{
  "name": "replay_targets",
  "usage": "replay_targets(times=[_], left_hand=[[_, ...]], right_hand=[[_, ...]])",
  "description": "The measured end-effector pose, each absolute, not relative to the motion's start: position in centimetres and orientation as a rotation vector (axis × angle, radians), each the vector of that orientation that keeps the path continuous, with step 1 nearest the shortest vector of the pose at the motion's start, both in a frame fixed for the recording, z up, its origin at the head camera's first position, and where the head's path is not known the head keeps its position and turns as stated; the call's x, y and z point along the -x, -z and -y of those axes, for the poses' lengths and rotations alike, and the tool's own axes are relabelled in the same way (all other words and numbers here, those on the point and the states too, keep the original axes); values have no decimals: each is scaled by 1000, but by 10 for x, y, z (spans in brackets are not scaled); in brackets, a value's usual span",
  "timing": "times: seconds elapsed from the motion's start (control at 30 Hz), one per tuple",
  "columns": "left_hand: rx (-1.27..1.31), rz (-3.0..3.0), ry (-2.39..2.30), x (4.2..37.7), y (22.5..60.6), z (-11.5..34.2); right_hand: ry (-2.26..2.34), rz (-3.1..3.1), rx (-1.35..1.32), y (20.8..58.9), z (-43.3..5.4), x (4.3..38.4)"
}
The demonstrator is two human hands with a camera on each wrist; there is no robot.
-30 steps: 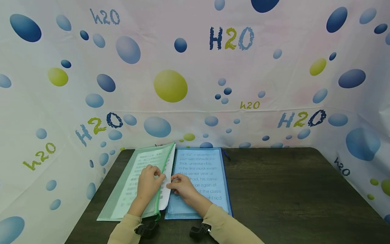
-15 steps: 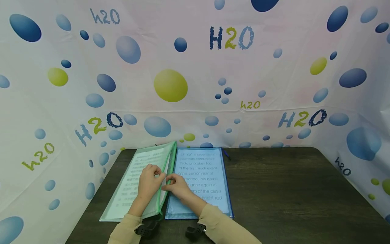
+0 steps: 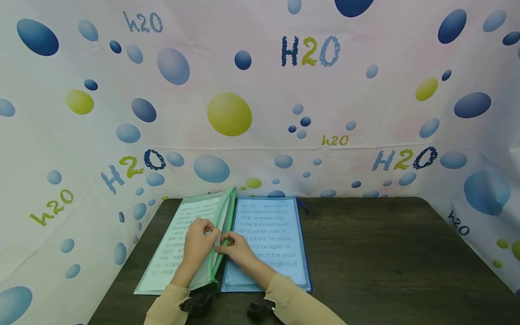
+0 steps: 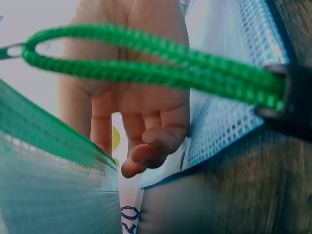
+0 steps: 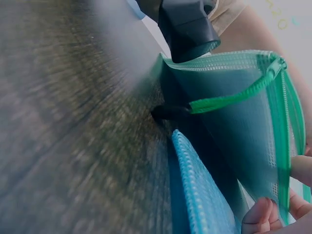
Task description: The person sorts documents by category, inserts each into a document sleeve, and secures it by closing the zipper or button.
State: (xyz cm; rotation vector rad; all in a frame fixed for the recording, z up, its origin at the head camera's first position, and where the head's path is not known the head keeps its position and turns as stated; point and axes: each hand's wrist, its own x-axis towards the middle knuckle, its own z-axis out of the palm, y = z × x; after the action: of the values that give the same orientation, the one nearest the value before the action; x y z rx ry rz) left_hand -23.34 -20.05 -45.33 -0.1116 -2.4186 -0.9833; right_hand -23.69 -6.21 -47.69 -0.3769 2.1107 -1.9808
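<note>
A translucent green mesh zip pouch [image 3: 168, 246] with printed sheets inside lies on the left, its zipped side gaping. My left hand [image 3: 198, 241] pinches the upper lip of this opening between thumb and fingers. Opposite it, my right hand [image 3: 239, 248] pinches the lower green edge; in the right wrist view the green band [image 5: 282, 161] runs between its thumb [image 5: 301, 168] and fingers [image 5: 261, 212]. White paper shows inside the opening. A green cord zip pull [image 4: 112, 72] with a black end hangs from the pouch's near corner, crossing the left wrist view.
Right beside the green pouch lies a blue zip pouch [image 3: 270, 225] holding an English text sheet, partly under my right forearm. A dark blue pull [image 3: 302, 206] sticks out at its far corner. Dark wooden table [image 3: 378, 253] extends rightward; a patterned curtain [image 3: 268, 81] stands behind.
My right hand has moved slightly left, from the protruding sheets to the pouch's lower edge. The sheets that stuck out now lie within the opening. My left hand keeps its grip.
</note>
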Motion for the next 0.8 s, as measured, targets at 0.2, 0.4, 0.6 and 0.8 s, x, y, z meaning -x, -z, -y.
replay_targets(times=[0.2, 0.4, 0.6, 0.8], left_hand=[[66, 2420, 993, 239, 460, 206], [25, 2411, 1052, 241, 461, 207], [-44, 2440, 1105, 243, 462, 208], [-116, 2460, 1155, 247, 462, 209]], right_hand=[[2041, -2012, 325, 478, 55, 234], [2108, -1899, 292, 476, 46, 231], [2086, -1782, 327, 473, 38, 225], [1973, -1697, 347, 473, 32, 220]])
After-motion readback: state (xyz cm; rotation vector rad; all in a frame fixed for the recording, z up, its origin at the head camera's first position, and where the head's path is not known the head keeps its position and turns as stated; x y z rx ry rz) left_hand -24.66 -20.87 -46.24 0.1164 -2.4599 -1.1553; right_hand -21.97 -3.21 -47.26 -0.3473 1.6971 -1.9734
